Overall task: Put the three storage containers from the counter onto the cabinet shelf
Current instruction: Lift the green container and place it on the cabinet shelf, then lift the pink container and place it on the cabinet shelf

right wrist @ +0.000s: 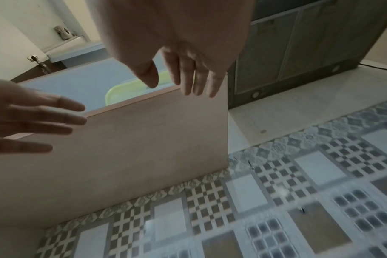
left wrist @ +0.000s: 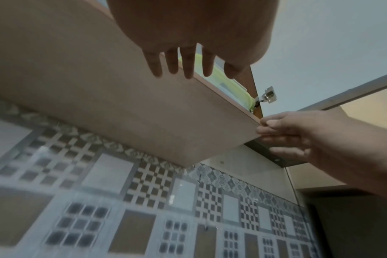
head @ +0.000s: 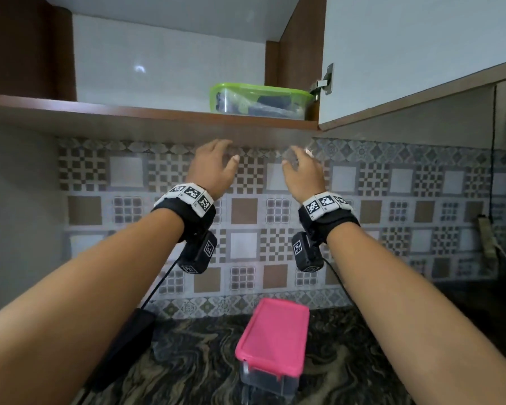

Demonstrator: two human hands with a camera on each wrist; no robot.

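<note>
A clear container with a green lid stands on the cabinet shelf at its right end; its green rim shows over the shelf edge in both wrist views. A clear container with a pink lid sits on the dark marbled counter below, between my forearms. My left hand and right hand hang just under the shelf's front edge, both empty. The left fingers and the right fingers are straight and spread. No third container shows.
The open cabinet door hangs at the right with its hinge. Patterned tiles cover the wall behind. A black cable and box lie on the counter at left. A cord and plug hang at the far right.
</note>
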